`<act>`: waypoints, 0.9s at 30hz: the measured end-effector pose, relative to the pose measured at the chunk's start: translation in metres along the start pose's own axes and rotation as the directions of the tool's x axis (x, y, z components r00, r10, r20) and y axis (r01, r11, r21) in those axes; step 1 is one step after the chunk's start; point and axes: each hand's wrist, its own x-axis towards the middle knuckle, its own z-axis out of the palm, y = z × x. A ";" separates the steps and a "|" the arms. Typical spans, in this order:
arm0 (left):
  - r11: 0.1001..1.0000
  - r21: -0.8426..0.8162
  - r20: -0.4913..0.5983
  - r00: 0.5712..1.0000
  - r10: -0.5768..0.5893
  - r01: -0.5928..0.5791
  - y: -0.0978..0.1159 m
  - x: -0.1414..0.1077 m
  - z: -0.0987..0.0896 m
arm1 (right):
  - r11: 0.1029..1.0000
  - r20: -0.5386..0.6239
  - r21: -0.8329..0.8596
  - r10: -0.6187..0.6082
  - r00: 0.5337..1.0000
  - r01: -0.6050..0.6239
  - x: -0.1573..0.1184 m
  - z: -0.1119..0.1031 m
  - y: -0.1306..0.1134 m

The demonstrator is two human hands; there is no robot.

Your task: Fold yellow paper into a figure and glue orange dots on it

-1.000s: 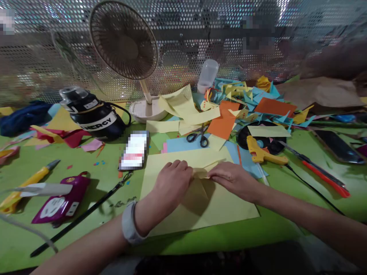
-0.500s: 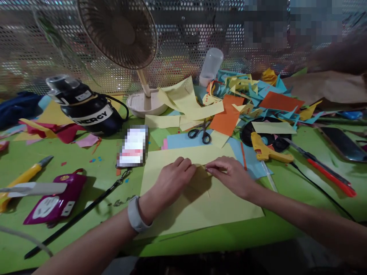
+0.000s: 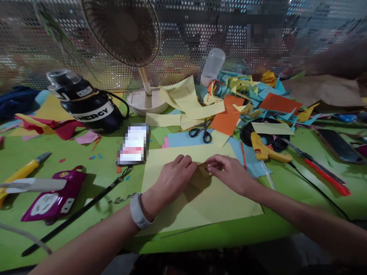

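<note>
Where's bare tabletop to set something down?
Green tabletop shows between the pale yellow paper sheet and yellow glue gun's black cord; a smaller patch between the glossy purple object and black strap. Crowded: the back, loose coloured paper beside the beige fan.

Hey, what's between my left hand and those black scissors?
The head view shows part of the large pale yellow sheet, then some blue paper.

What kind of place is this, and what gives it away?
Likely a paper-craft workspace: a heap of cut blue, yellow and orange paper scraps, black-handled scissors and a yellow plastic glue gun lie on a green tabletop. Home, school or workshop: can't tell.
</note>
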 end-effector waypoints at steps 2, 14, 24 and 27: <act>1.000 0.005 -0.011 1.000 0.001 -0.001 0.000 0.000 0.001 | 1.000 -0.014 -0.016 0.017 1.000 -0.018 0.000 0.001 -0.001; 0.990 0.075 -0.069 0.989 0.127 -0.122 0.029 -0.020 -0.003 | 0.999 -0.006 0.013 0.039 0.999 -0.039 0.009 0.002 0.003; 0.978 0.145 -0.089 0.983 0.161 -0.147 0.032 -0.024 0.004 | 0.999 0.044 -0.041 -0.009 0.999 0.011 0.013 -0.002 0.004; 0.988 0.088 -0.104 0.985 0.136 -0.128 0.033 -0.022 0.004 | 1.000 0.058 -0.020 -0.015 0.998 0.016 0.014 -0.003 0.005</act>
